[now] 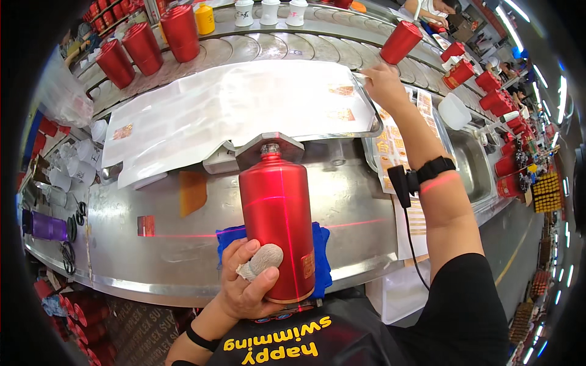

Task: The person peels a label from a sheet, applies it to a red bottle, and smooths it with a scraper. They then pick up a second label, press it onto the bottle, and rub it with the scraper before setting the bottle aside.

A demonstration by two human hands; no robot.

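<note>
A red bottle (278,226) with a bare threaded neck stands tilted before me, its mouth pointing away. Fingers of my left hand (247,287) wrap its lower left side, closed on it. A whitish rounded pad or finger cover (262,261) shows at those fingers. A small gold label (308,265) sits low on the bottle's right. Behind the bottle lies a blue cloth (321,250). My right hand (386,85) reaches far right to the corner of a white sheet (244,97) on a tray. Its fingers are pinched; what they hold, if anything, I cannot make out.
Red bottles (181,33) and white cups (268,12) stand on the conveyor (274,46) beyond. An amber plate (192,194) and a small red label (146,226) lie on the metal table (140,262). Label sheets (390,143) and a sink (473,165) are at right.
</note>
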